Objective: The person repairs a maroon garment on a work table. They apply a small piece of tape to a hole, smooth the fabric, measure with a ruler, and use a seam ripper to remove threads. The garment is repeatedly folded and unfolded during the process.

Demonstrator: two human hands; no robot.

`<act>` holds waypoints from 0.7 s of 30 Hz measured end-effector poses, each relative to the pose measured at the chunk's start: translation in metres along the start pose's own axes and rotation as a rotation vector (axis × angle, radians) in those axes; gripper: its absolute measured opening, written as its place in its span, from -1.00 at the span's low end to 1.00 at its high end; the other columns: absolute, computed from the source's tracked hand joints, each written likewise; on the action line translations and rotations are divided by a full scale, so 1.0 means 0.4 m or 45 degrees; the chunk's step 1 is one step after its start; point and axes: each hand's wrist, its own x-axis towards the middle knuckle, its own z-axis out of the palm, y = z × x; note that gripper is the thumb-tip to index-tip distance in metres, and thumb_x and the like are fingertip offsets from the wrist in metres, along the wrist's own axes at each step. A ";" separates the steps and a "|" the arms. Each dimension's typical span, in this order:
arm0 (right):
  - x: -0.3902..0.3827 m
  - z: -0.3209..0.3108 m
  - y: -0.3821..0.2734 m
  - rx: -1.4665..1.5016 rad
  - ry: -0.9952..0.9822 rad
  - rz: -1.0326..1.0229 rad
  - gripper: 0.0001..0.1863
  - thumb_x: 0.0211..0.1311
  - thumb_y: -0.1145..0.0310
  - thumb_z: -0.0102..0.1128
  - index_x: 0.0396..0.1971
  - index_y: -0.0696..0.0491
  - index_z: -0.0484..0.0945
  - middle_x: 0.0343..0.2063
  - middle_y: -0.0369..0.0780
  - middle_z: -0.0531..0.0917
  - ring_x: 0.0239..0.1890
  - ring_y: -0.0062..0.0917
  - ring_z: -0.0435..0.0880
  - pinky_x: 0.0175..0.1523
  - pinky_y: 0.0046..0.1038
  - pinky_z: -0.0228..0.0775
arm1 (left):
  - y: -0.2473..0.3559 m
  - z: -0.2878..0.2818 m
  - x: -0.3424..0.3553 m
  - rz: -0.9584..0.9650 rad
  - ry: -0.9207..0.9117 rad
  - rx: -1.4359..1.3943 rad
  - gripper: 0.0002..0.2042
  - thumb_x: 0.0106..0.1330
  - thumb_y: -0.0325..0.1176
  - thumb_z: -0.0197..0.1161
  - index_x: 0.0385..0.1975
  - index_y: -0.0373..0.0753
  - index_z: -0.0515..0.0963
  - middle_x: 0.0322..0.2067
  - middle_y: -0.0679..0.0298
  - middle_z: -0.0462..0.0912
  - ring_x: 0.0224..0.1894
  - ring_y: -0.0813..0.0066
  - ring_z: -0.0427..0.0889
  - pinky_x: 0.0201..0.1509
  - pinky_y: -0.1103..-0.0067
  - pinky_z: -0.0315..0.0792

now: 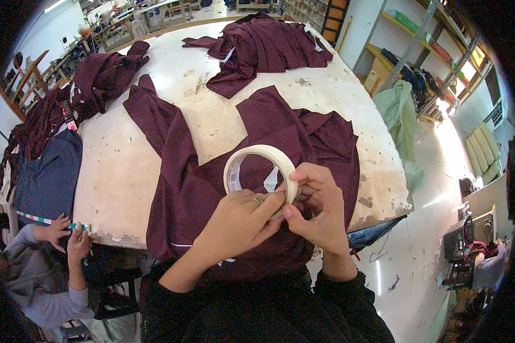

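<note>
A roll of cream masking tape (292, 171) is tilted up in front of me, over a maroon garment (180, 166) spread on the table. My left hand (237, 220) grips the roll's near side, a ring on one finger. At the roll's right edge, my right hand (320, 206) pinches with thumb and fingers. The fingertips meet closely there, and whether a tape end is lifted between them cannot be made out. Through the roll's opening shows a small white piece (272, 180) against the maroon cloth.
The pale, stained table (106, 188) bears maroon garment piles at the far side (269, 48) and left (103, 77). At left, a co-worker's hands (77, 246) hold a striped measuring tape (40, 219) along dark blue trousers (51, 171). Metal shelves (406, 57) stand at right.
</note>
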 end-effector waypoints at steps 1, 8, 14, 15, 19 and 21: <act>0.003 0.001 -0.006 -0.008 -0.015 0.033 -0.60 -0.06 0.62 0.16 -0.18 0.15 0.27 -0.32 -0.13 0.52 -0.28 -0.58 0.53 -0.17 -0.57 0.43 | 0.000 -0.001 -0.003 -0.003 0.005 0.005 -0.72 0.04 -0.38 0.21 -0.28 -0.32 0.36 -0.54 0.12 0.48 -0.45 0.09 0.51 -0.33 0.34 0.38; -0.010 0.004 0.026 -0.016 0.056 -0.112 -0.61 -0.02 0.57 0.18 -0.17 0.15 0.26 -0.31 -0.12 0.53 -0.28 -0.57 0.54 -0.19 -0.56 0.43 | 0.000 0.007 0.002 0.049 0.030 0.012 -0.74 0.06 -0.39 0.21 -0.28 -0.31 0.37 -0.53 0.12 0.50 -0.47 0.11 0.51 -0.35 0.36 0.39; -0.013 -0.007 0.046 -0.104 0.014 -0.220 -0.63 0.00 0.51 0.21 -0.21 0.14 0.25 -0.33 -0.12 0.53 -0.27 -0.55 0.54 -0.16 -0.54 0.42 | 0.002 0.016 0.000 0.090 0.095 0.009 -0.75 0.06 -0.39 0.21 -0.28 -0.30 0.38 -0.53 0.14 0.52 -0.50 0.13 0.51 -0.36 0.37 0.39; -0.007 0.002 0.034 -0.062 0.052 -0.173 -0.64 0.00 0.50 0.21 -0.22 0.14 0.26 -0.33 -0.12 0.52 -0.27 -0.54 0.54 -0.16 -0.54 0.42 | -0.001 0.013 -0.002 0.076 0.083 0.024 -0.75 0.06 -0.39 0.21 -0.28 -0.30 0.39 -0.53 0.15 0.52 -0.49 0.14 0.52 -0.36 0.37 0.39; -0.015 -0.015 0.048 -0.121 -0.039 -0.208 -0.66 0.02 0.49 0.22 -0.23 0.14 0.29 -0.33 -0.12 0.51 -0.27 -0.53 0.55 -0.15 -0.54 0.41 | -0.001 0.017 -0.004 0.142 0.129 0.027 -0.75 0.05 -0.39 0.23 -0.29 -0.30 0.39 -0.54 0.15 0.52 -0.47 0.18 0.54 -0.36 0.40 0.40; -0.020 0.000 0.033 0.139 0.059 -0.101 -0.68 0.00 0.49 0.25 -0.25 0.16 0.35 -0.33 -0.14 0.52 -0.29 -0.53 0.54 -0.16 -0.55 0.40 | 0.007 0.008 -0.002 0.110 0.120 0.030 -0.76 0.04 -0.38 0.24 -0.32 -0.29 0.41 -0.55 0.16 0.52 -0.48 0.19 0.54 -0.37 0.41 0.41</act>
